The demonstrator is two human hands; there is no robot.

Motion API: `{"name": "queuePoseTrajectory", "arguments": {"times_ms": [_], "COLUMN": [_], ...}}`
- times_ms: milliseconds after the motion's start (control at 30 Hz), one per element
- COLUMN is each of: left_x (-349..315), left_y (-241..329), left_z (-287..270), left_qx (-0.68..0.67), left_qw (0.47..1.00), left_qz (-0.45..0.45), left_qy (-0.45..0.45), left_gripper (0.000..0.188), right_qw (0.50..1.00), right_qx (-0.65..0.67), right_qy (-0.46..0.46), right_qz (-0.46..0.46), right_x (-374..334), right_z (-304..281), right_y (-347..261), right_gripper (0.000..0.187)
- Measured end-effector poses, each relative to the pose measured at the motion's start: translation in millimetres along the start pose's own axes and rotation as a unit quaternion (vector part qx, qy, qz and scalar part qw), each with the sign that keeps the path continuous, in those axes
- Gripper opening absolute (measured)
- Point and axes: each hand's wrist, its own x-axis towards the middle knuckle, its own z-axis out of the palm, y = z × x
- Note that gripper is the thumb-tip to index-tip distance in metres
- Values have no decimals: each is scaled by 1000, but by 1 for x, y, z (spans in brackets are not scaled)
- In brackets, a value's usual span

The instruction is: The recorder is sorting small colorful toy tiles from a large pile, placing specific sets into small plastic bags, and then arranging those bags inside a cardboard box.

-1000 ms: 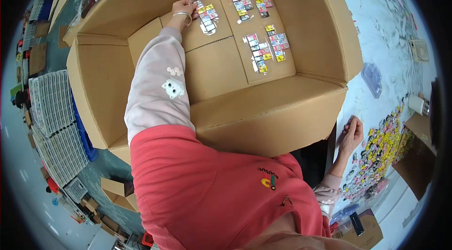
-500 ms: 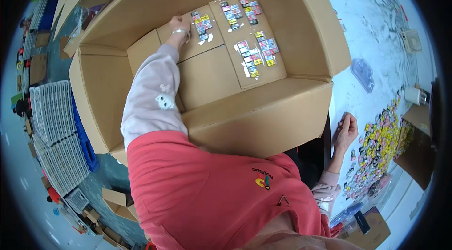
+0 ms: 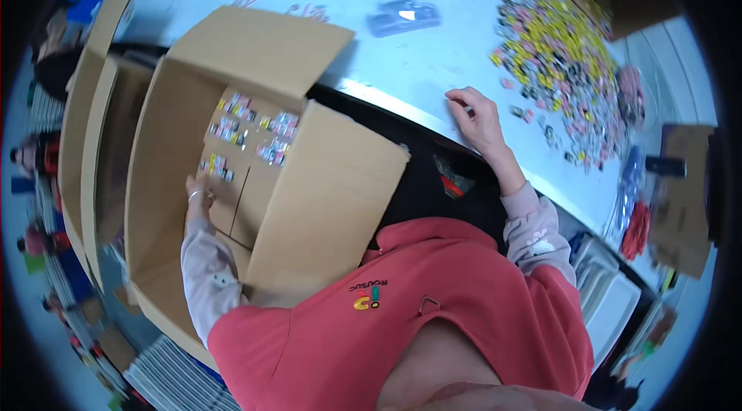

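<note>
Deep inside a large open cardboard box [image 3: 332, 187], my left hand [image 3: 199, 190] reaches down to the bottom, beside the nearest group of small colourful packets [image 3: 217, 167]. Motion blur hides whether its fingers hold anything. Several more groups of such packets [image 3: 276, 150] lie flat on the cardboard at the bottom, in clear shiny wrap. Over the edge of the pale table [image 3: 386, 75], my right hand [image 3: 479, 121] hangs with loosely curled fingers, the thumb apart from them and nothing visible between.
A heap of small yellow, pink and black pieces [image 3: 553, 47] spreads over the table to the right. A clear plastic tray [image 3: 403, 17] lies farther back. Another cardboard box [image 3: 104, 109] stands on the left. At the right are a brown carton [image 3: 680, 194] and a red bundle [image 3: 636, 230].
My view has turned toward the right, bringing more of the table in. My left hand stays low in the box by the packets. My right hand's fingers have loosened, thumb apart.
</note>
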Motion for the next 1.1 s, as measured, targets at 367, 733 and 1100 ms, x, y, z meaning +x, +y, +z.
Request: {"name": "queuePoseTrajectory", "arguments": {"times_ms": [367,733,1100], "left_x": [-305,-373,-412], "left_y": [282,308,299], "left_z": [4,95,190], "left_qx": [-200,-206,-128], "left_qw": [744,743,711], "left_qz": [630,575,628], "left_qy": [-98,-272,-289], "left_gripper": [16,19,20], "right_qw": [957,962,977], "right_qx": [-201,-223,-197], "right_qy": [92,66,-5], "right_qz": [-187,-143,-85], "right_x": [138,135,-90], "right_z": [50,55,-98], "right_y": [24,37,41], "right_gripper": [23,7,22]}}
